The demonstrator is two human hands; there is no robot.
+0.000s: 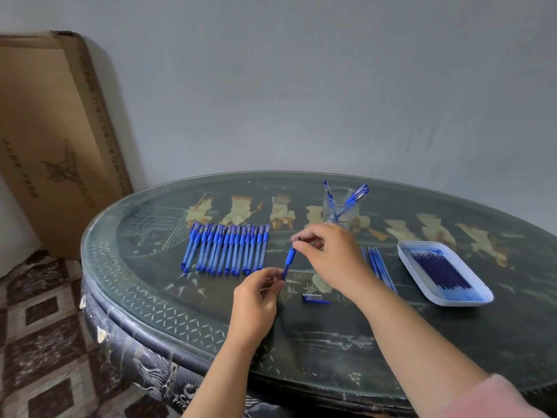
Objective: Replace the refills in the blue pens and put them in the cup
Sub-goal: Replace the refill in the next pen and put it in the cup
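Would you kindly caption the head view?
Left hand and right hand hold a blue pen in front of the cup.

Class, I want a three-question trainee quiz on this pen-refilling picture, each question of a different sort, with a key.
1. Fill in: the left hand and right hand together hold one blue plastic ___.
2. True or false: the clear plastic cup stands empty.
3. The white rectangular plastic tray of dark blue refills lies: A) inside the cup; B) right of both hands; C) between the hands.
Key: 1 pen; 2 false; 3 B.
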